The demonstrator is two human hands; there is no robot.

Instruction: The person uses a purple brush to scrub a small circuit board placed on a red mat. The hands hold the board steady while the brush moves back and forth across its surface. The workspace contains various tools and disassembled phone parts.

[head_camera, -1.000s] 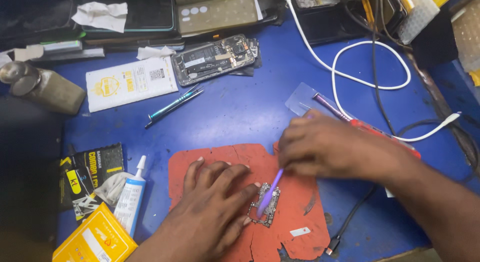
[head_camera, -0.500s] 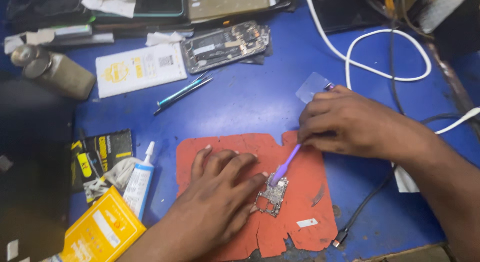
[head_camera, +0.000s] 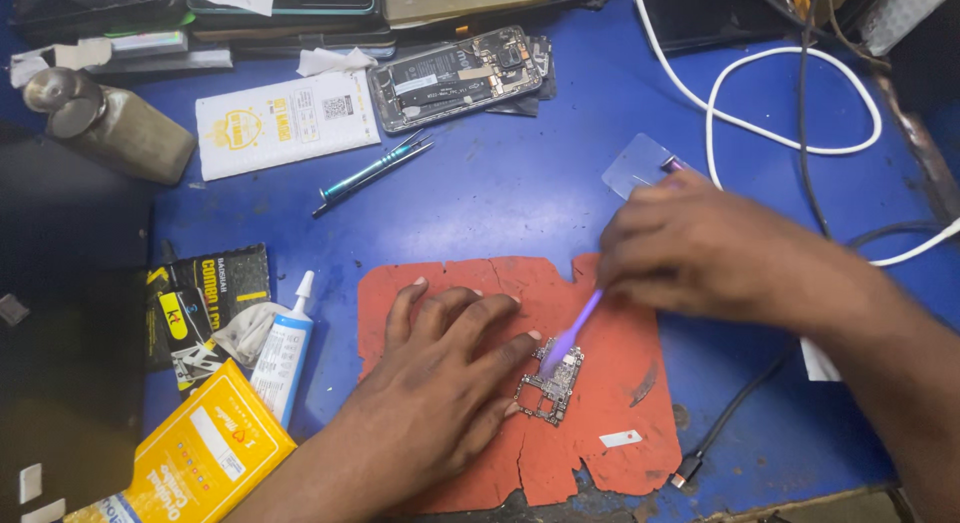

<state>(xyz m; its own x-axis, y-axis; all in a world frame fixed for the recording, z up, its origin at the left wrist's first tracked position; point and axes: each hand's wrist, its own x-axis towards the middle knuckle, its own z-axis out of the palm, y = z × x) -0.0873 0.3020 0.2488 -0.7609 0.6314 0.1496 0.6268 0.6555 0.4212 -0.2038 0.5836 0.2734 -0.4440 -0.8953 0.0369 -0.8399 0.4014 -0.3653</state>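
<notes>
While my left hand (head_camera: 440, 383) lies flat and spread on the red mat (head_camera: 600, 403), fingertips pinning the small circuit board (head_camera: 550, 385) as before, my right hand (head_camera: 700, 248) pinches a purple brush (head_camera: 572, 331), its tip on the board's upper edge. Compared with a moment ago, the brush leans flatter, and the blue desk (head_camera: 500, 193) is unchanged.
</notes>
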